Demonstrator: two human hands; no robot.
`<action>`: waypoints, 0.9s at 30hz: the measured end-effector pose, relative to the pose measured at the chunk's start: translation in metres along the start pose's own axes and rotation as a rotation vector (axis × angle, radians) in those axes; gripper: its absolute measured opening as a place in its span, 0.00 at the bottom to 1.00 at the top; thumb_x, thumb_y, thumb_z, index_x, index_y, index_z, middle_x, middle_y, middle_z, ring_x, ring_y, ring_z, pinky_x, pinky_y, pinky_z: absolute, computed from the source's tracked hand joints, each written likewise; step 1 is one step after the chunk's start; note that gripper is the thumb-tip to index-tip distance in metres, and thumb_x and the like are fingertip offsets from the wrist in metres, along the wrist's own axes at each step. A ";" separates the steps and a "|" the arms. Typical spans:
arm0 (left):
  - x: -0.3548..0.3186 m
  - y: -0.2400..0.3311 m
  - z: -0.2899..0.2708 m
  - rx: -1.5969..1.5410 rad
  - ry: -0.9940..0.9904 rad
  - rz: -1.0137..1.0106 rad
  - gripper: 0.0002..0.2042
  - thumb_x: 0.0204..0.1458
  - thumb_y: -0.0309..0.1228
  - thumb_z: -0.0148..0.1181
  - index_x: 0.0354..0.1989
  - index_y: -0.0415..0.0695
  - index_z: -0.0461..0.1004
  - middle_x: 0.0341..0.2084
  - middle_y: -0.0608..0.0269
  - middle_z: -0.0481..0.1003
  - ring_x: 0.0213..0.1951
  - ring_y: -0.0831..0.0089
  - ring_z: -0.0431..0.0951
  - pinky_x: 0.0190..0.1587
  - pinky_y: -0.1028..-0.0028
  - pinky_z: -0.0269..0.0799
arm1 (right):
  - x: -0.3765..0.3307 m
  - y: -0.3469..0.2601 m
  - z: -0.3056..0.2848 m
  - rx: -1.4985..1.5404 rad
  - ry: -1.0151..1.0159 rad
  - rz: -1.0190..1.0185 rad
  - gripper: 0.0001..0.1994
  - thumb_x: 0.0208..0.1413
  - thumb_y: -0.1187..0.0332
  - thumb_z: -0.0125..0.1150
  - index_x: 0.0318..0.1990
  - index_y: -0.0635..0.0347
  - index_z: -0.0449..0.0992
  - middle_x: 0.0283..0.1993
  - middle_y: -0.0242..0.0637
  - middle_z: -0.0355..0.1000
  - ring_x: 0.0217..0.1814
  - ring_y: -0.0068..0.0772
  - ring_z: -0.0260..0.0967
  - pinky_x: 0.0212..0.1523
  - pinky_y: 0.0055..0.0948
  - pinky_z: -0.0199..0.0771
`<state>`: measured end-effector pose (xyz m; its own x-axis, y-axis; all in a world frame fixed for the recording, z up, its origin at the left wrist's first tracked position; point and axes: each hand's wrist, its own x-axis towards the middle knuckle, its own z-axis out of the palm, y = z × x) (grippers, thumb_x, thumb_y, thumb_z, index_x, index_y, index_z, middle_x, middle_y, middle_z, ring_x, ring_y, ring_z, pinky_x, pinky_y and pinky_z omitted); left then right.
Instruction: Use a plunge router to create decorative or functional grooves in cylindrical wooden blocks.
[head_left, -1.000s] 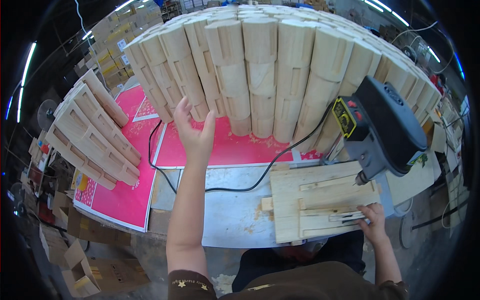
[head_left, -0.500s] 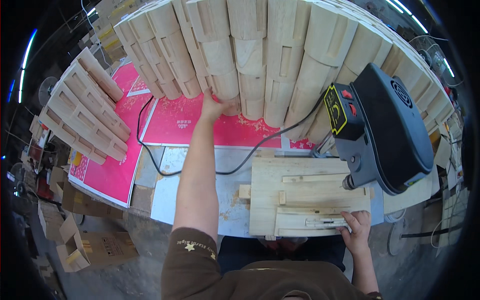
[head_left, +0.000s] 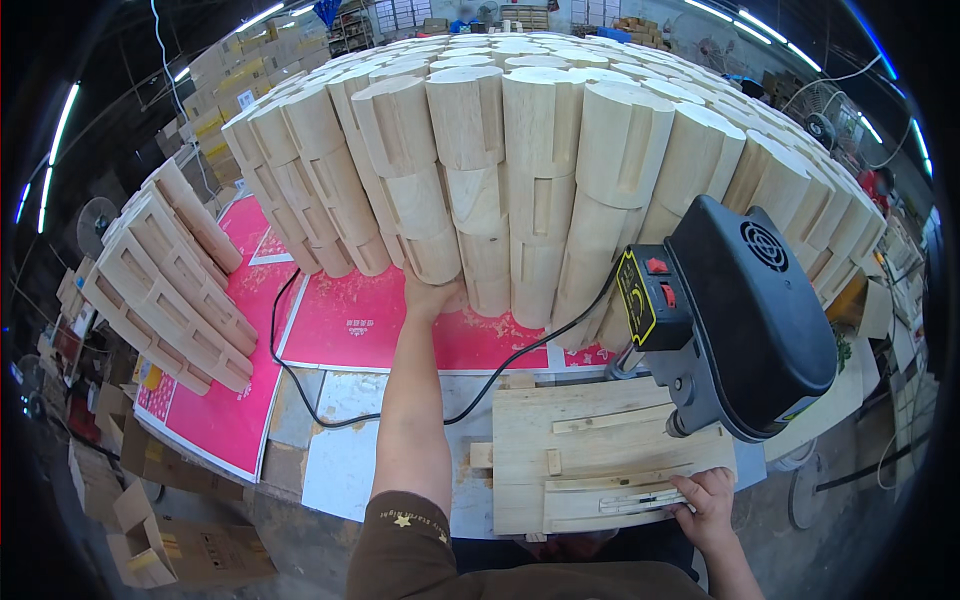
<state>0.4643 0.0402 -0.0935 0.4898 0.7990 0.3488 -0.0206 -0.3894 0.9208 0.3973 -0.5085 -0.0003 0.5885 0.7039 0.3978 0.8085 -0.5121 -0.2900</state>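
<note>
My left hand (head_left: 432, 298) reaches out to the foot of a stack of pale wooden blocks (head_left: 399, 180). Its fingers wrap round the lowest block, partly hidden behind it. The blocks are rounded, with slots cut in their sides. At the near right, my right hand (head_left: 708, 497) closes its thumb and fingers on the right end of a narrow slotted strip (head_left: 632, 502). That strip lies along the front of a flat wooden board (head_left: 520, 440) with wooden battens on it. Whether the strip is wood or metal is hard to tell.
A black and grey drill press head (head_left: 750, 320) overhangs the board's right side. Its black cable (head_left: 500, 378) loops across the bench. More block stacks (head_left: 540, 200) fill the bench behind, and others (head_left: 180, 290) lean at the left. Open cardboard boxes (head_left: 190, 540) stand on the floor.
The view has tilted up, showing more of the stacks and room behind. My left hand has closed round the lowest block of the stack. My right hand stays at the strip.
</note>
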 end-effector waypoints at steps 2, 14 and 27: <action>-0.006 0.000 -0.004 0.011 -0.016 -0.024 0.46 0.22 0.29 0.73 0.55 0.37 0.54 0.48 0.52 0.68 0.50 0.60 0.71 0.52 0.66 0.67 | -0.001 0.001 0.000 0.002 0.000 0.002 0.23 0.24 0.70 0.69 0.37 0.52 0.78 0.29 0.32 0.67 0.34 0.38 0.64 0.42 0.39 0.59; -0.078 0.060 -0.017 0.163 0.136 -0.023 0.39 0.25 0.39 0.75 0.49 0.38 0.62 0.43 0.49 0.73 0.46 0.57 0.75 0.48 0.65 0.70 | 0.004 -0.002 -0.001 -0.003 -0.064 0.009 0.24 0.26 0.74 0.68 0.40 0.53 0.76 0.29 0.34 0.66 0.36 0.41 0.64 0.45 0.40 0.59; -0.148 0.077 -0.033 0.159 0.177 0.017 0.38 0.27 0.36 0.74 0.49 0.38 0.59 0.43 0.51 0.70 0.45 0.61 0.73 0.47 0.66 0.70 | -0.002 0.006 0.004 0.006 -0.040 -0.049 0.24 0.33 0.70 0.69 0.45 0.54 0.75 0.32 0.33 0.68 0.37 0.38 0.64 0.45 0.38 0.58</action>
<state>0.3612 -0.0928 -0.0684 0.3299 0.8539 0.4025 0.1167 -0.4600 0.8802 0.4014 -0.5107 -0.0065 0.5480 0.7471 0.3764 0.8360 -0.4739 -0.2765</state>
